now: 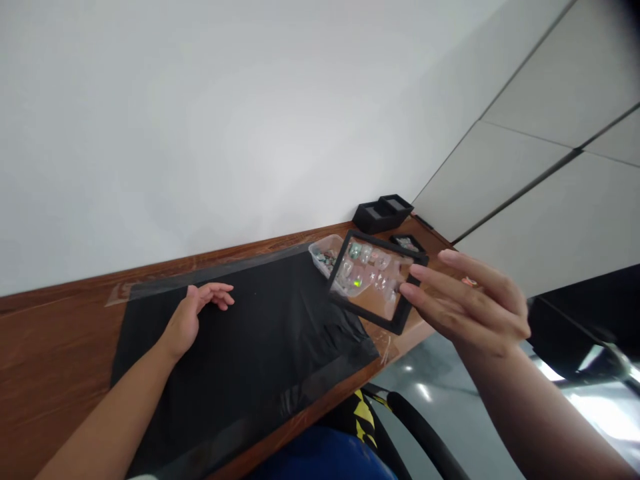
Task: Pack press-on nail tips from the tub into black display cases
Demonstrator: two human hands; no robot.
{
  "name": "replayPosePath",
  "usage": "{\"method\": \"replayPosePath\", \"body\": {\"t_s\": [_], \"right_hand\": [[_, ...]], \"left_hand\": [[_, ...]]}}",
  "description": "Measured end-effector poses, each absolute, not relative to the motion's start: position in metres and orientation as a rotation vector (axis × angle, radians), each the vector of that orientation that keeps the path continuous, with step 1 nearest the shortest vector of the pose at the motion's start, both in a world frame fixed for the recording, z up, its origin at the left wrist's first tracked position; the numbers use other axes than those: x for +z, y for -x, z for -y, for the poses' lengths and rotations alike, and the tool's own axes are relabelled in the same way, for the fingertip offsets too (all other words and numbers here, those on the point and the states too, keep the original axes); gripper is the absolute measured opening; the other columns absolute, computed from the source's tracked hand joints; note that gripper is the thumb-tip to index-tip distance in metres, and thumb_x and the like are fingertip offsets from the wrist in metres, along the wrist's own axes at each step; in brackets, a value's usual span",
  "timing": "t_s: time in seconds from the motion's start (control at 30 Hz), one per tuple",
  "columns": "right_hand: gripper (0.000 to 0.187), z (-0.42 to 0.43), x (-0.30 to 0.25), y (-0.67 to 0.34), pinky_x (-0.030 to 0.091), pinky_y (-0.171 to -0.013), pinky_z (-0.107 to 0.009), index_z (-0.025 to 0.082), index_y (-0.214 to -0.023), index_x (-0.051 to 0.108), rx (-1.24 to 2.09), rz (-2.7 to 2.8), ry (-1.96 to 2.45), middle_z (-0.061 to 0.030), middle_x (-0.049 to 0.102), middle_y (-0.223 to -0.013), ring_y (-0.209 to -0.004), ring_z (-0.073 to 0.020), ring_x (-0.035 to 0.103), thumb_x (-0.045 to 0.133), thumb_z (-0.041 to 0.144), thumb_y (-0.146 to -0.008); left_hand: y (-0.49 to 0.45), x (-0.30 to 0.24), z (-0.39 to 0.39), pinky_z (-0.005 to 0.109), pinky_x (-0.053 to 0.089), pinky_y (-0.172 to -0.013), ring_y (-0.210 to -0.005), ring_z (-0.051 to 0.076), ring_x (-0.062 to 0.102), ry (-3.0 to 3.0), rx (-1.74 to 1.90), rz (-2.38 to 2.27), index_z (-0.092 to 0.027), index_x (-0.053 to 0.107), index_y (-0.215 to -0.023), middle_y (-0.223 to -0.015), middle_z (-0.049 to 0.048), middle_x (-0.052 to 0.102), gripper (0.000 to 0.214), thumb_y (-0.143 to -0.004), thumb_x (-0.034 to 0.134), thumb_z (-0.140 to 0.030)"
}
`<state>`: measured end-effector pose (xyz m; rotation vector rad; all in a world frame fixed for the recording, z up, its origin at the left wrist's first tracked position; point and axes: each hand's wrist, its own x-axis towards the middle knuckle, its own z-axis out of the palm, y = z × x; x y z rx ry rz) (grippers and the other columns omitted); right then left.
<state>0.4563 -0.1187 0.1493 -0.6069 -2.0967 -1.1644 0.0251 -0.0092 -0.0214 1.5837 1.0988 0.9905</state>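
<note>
The right hand's (475,307) fingers were clamped on the black-framed clear panel (370,299), at their nine o'clock, long axis ten-to-four; the farther left hand (190,320) hung with fingers parted.

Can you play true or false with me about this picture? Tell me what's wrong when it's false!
1. The right hand holds a black-framed clear case. True.
2. The left hand grips the plastic tub. False: nothing shows in that hand, and the tub is well away from it.
3. Small pieces lie in the tub. True.
4. The mat on the wooden table is bright yellow. False: it is black.
</note>
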Motion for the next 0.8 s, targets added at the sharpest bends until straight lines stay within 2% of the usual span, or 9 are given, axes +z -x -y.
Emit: {"method": "replayPosePath", "body": {"t_s": [0.1, 0.2, 0.27, 0.33, 0.43, 0.6, 0.8], "right_hand": [[0.032, 0.120, 0.135, -0.468, 0.059, -0.078, -0.034, 0.035, -0.100, 0.080, -1.229, 1.978, 0.648, 0.0062, 0.078, -0.099, -0.092, -0.0198, 0.069, 0.090, 0.019, -0.073], [0.028, 0.126, 0.129, -0.476, 0.052, -0.068, -0.033, 0.035, -0.104, 0.080, -1.225, 1.986, 0.725, 0.0049, 0.075, -0.084, -0.072, -0.0164, 0.061, 0.086, 0.021, -0.079], [0.029, 0.130, 0.129, -0.480, 0.050, -0.067, -0.033, 0.034, -0.107, 0.080, -1.215, 2.017, 0.777, 0.0047, 0.073, -0.078, -0.067, -0.0162, 0.060, 0.083, 0.020, -0.081], [0.034, 0.132, 0.131, -0.486, 0.050, -0.066, -0.033, 0.034, -0.108, 0.079, -1.231, 2.009, 0.783, 0.0051, 0.072, -0.075, -0.065, -0.0162, 0.059, 0.086, 0.019, -0.078], [0.038, 0.132, 0.135, -0.494, 0.049, -0.065, -0.032, 0.033, -0.108, 0.079, -1.271, 1.988, 0.764, 0.0047, 0.071, -0.073, -0.066, -0.0165, 0.060, 0.089, 0.018, -0.074], [0.027, 0.129, 0.131, -0.512, 0.053, -0.073, -0.031, 0.032, -0.108, 0.078, -1.286, 1.916, 0.818, 0.0030, 0.073, -0.079, -0.081, -0.0185, 0.069, 0.080, 0.018, -0.085], [0.018, 0.121, 0.071, -0.556, 0.056, -0.082, -0.031, 0.025, -0.100, 0.075, -1.011, 1.982, 1.157, -0.0006, 0.077, -0.090, -0.094, -0.0190, 0.072, 0.072, 0.013, -0.087]], "left_hand": [[-0.023, -0.026, 0.008, 0.043, 0.050, -0.086, -0.080, 0.026, 0.063, -1.603, 0.993, -1.098, -0.017, 0.072, -0.106, -0.087, 0.0097, 0.074, 0.083, -0.097, 0.016, -0.077], [-0.021, -0.031, 0.006, 0.043, 0.049, -0.088, -0.080, 0.025, 0.063, -1.597, 0.966, -1.131, -0.017, 0.072, -0.107, -0.088, 0.0088, 0.074, 0.075, -0.100, 0.022, -0.073], [-0.020, -0.032, 0.006, 0.043, 0.048, -0.088, -0.080, 0.025, 0.063, -1.599, 0.946, -1.152, -0.018, 0.072, -0.108, -0.088, 0.0079, 0.073, 0.068, -0.101, 0.026, -0.068], [-0.020, -0.031, 0.007, 0.042, 0.049, -0.088, -0.080, 0.025, 0.062, -1.604, 0.937, -1.162, -0.019, 0.073, -0.108, -0.088, 0.0075, 0.073, 0.064, -0.102, 0.028, -0.064], [-0.021, -0.030, 0.007, 0.043, 0.049, -0.088, -0.080, 0.025, 0.062, -1.602, 0.925, -1.189, -0.019, 0.073, -0.107, -0.087, 0.0076, 0.073, 0.061, -0.102, 0.030, -0.062], [-0.019, -0.032, 0.007, 0.044, 0.048, -0.092, -0.083, 0.026, 0.063, -1.625, 0.888, -1.211, -0.019, 0.072, -0.108, -0.088, 0.0078, 0.073, 0.059, -0.103, 0.030, -0.060], [-0.017, -0.033, 0.006, 0.042, 0.049, -0.092, -0.089, 0.027, 0.064, -1.678, 0.830, -1.194, -0.019, 0.072, -0.112, -0.090, 0.0081, 0.073, 0.058, -0.103, 0.031, -0.058]]}}
